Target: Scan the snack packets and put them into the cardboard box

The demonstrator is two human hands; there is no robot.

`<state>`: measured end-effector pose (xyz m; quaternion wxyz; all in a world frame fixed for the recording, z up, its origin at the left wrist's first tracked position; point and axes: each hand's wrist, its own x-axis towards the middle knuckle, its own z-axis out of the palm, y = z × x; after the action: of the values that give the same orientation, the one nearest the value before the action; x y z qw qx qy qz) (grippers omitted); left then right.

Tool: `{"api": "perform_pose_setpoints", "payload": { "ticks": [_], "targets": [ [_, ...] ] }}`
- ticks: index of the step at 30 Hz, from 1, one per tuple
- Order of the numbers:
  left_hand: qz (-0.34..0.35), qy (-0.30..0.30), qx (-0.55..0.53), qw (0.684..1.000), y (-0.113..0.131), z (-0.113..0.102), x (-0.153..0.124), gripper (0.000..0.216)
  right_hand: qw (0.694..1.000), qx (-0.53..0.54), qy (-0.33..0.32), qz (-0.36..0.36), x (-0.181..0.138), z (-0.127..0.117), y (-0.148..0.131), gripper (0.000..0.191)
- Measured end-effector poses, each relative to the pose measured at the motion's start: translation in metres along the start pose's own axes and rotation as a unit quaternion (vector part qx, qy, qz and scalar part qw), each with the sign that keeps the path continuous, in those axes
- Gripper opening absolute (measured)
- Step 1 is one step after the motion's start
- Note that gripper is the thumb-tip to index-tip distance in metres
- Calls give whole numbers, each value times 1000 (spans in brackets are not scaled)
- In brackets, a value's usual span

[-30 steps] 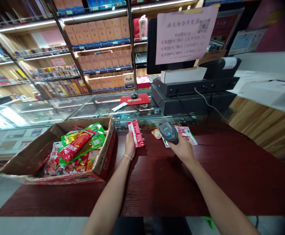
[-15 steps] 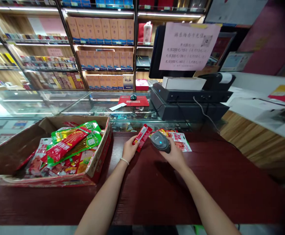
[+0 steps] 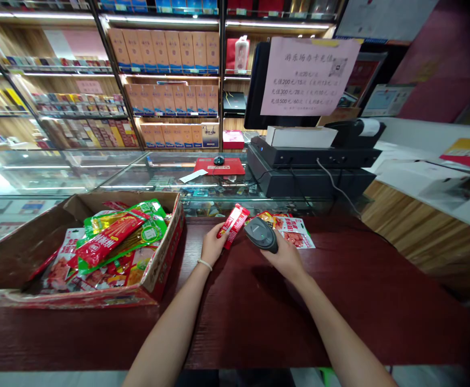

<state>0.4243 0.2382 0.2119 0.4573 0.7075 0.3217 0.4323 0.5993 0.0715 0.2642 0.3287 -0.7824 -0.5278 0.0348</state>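
My left hand point(image 3: 213, 243) is closed on the lower end of a red snack packet point(image 3: 235, 221), tilted above the dark red table. Gripped in my right hand point(image 3: 286, 259) is a dark grey barcode scanner point(image 3: 261, 235), its head turned toward the packet and a short gap away from it. Just beyond the scanner, several snack packets point(image 3: 299, 236) lie on the table, partly hidden by it. To the left stands an open cardboard box point(image 3: 170, 242) holding many red, green and white snack packets point(image 3: 114, 236).
A glass counter point(image 3: 166, 161) runs behind the table point(image 3: 235, 322), bearing a mouse point(image 3: 219, 160) on a red mat. A monitor with a pink paper notice point(image 3: 307, 75) stands above a black cash drawer point(image 3: 303, 184) at back right. Stocked shelves line the wall.
The scanner's blue light has gone, and a small green light shows on it. The red packet is turned slightly and looks brighter, with glare on it. Both hands stay nearly in place.
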Motion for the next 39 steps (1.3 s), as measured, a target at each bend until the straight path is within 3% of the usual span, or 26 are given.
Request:
{"api": "perform_pose_setpoints", "payload": {
  "ticks": [7,12,16,21,24,27,29,31,35,39],
  "targets": [
    [4,46,-30,998,19,2,-6,40,999,-3,39,18,2,0,-6,43],
    [28,90,-18,995,69,-7,-6,31,993,3,113,34,9,-8,-22,46],
    [97,133,18,986,126,-42,-14,30,989,50,140,-18,20,-16,-50,39],
    [152,183,139,961,166,-118,-34,28,989,72,111,-63,31,-7,-108,35],
    [141,239,231,932,166,-171,-48,28,992,55,78,-87,34,9,-146,35],
    [116,284,352,884,155,-221,-60,30,992,35,49,-111,35,29,-179,40],
    [120,282,405,861,144,-250,-64,32,992,30,31,-122,36,42,-197,41],
    [130,230,434,861,128,-272,-64,33,991,27,16,-127,36,55,-211,40],
    [96,83,449,884,95,-293,-58,28,990,26,-7,-138,36,74,-227,39],
    [96,85,438,890,88,-291,-54,32,990,7,-13,-138,36,78,-225,39]
  ]
}}
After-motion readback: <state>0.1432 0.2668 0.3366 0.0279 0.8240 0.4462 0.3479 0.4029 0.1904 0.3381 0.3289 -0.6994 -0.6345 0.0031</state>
